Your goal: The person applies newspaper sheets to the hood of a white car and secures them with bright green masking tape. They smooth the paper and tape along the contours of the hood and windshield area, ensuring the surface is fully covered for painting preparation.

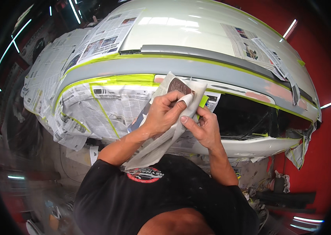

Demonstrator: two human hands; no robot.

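A folded sheet of newspaper [155, 149] hangs between my hands, in front of the side of a white car. My left hand [167, 114] is closed on its upper part, thumb and fingers pinching the paper. Lower and to the right, my right hand [206, 131] grips the sheet's edge with the thumb on top; its other fingertips are partly hidden. A bit of yellow-green masking tape [203, 101] shows at the paper's edge above my right hand. Behind the sheet, the car's side window [245, 119] is dark and bare glass on the right.
Newspaper [122, 111] edged with yellow-green tape covers the left windows. More sheets [247, 47] lie on the white roof [165, 31]. Grey and pinkish patches mark the roof rail [247, 92]. A red wall [318, 156] stands at the right, with clutter on the floor below.
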